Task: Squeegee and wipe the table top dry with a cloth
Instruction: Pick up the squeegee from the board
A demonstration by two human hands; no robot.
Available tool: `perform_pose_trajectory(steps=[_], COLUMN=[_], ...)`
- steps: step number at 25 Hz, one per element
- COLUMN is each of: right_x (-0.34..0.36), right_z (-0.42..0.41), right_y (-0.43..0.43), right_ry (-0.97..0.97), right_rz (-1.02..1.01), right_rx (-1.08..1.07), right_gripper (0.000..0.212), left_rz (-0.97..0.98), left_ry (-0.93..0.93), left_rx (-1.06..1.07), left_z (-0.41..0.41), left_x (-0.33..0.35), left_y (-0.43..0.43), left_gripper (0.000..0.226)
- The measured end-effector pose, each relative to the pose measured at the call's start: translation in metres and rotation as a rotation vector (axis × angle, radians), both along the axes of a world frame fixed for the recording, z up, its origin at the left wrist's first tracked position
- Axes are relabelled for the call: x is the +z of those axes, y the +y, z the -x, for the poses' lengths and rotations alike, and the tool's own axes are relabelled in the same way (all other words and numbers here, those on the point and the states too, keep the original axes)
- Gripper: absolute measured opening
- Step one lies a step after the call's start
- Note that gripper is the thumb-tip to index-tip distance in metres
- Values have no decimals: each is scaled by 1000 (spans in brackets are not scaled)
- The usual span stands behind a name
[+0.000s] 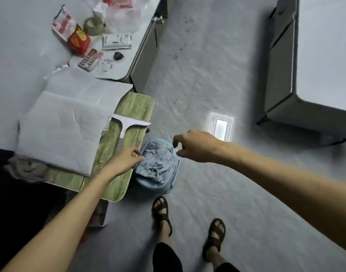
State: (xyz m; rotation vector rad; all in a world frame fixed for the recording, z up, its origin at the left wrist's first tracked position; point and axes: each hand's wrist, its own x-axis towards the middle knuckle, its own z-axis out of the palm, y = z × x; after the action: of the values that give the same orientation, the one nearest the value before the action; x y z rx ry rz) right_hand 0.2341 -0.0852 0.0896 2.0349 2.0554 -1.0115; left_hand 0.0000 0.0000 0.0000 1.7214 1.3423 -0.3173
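A small green wood-grain table top (133,108) stands at centre left. A white squeegee (129,122) lies flat on it, handle toward me. Just past the table's right edge, lower down over the floor, is a crumpled blue-and-white cloth (158,163) in a pale blue container (158,186). My left hand (125,161) reaches across the table edge and pinches the cloth's left side. My right hand (195,146) is at the cloth's right side, with thumb and forefinger closed on its edge.
White padded sheets (62,130) cover the left part of the table. A grey desk (21,40) behind holds packets, a red box (79,41) and plastic bags. A grey cabinet (282,75) stands at right. My sandalled feet (162,214) are on the grey floor.
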Motion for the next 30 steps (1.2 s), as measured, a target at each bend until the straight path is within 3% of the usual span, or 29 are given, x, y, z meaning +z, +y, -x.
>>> perform_pose_trajectory(steps=[7, 10, 14, 17, 23, 26, 30], right_x=[-179, -223, -232, -213, -126, -63, 27], right_z=[44, 54, 42, 12, -45, -72, -118], right_y=[89, 96, 94, 90, 58, 29, 2], right_ry=[81, 132, 140, 134, 134, 215, 364], right_rz=[55, 98, 151, 200, 223, 203, 104], right_rx=[-79, -111, -148, -215, -348, -435, -632], right_gripper=[35, 42, 41, 35, 31, 39, 67], left_rz=[-238, -232, -217, -50, 444, 495, 435], left_ry=[57, 210, 365, 306, -157, -303, -440], left_rx=[376, 356, 167, 5, 82, 18, -37], left_z=[37, 41, 41, 28, -54, -123, -216], left_x=[-189, -235, -250, -230, -111, -30, 81], left_y=[100, 122, 142, 153, 124, 98, 77], left_gripper=[38, 54, 30, 22, 13, 22, 18])
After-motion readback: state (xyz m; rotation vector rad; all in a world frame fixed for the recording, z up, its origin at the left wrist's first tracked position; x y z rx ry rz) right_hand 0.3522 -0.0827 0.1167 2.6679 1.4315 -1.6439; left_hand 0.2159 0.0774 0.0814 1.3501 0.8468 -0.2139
